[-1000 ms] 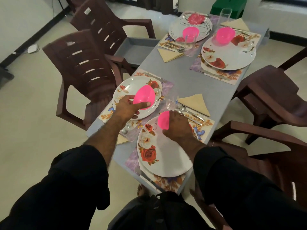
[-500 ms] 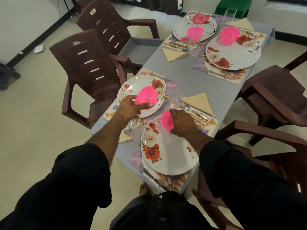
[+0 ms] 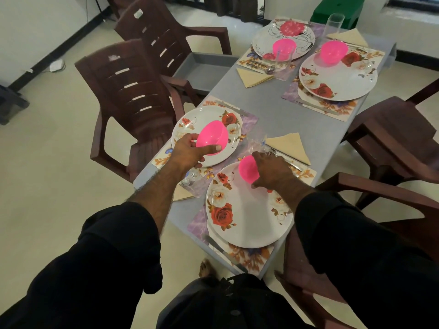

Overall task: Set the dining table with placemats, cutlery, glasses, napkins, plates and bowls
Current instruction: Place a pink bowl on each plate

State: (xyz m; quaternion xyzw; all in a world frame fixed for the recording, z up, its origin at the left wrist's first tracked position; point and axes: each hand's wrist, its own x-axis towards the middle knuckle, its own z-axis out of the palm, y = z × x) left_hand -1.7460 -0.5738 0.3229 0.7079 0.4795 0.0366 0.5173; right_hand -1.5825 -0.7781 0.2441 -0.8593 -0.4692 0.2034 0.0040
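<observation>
My left hand (image 3: 190, 151) grips a pink bowl (image 3: 212, 136) by its rim, tilted over the near-left floral plate (image 3: 190, 119). My right hand (image 3: 270, 168) holds a second pink bowl (image 3: 247, 169) at the far edge of the near-right floral plate (image 3: 247, 224). Both plates lie on flowered placemats (image 3: 251, 257). A folded beige napkin (image 3: 288, 146) and cutlery (image 3: 291, 162) lie right of my right hand. A clear glass (image 3: 256, 143) stands just beyond that hand, partly hidden.
Two far settings carry plates (image 3: 339, 79), pink bowls (image 3: 332, 53), glasses (image 3: 283, 60) and napkins (image 3: 253, 76) on the grey table (image 3: 280, 115). Brown plastic chairs (image 3: 128, 91) flank both sides. A grey tray (image 3: 202, 70) rests on the far left chair. A green stool (image 3: 337, 10) stands behind.
Both hands stay on their bowls; the left bowl has tipped a little more upright over its plate, and the right bowl sits lower at the plate's far edge. The camera shifted slightly.
</observation>
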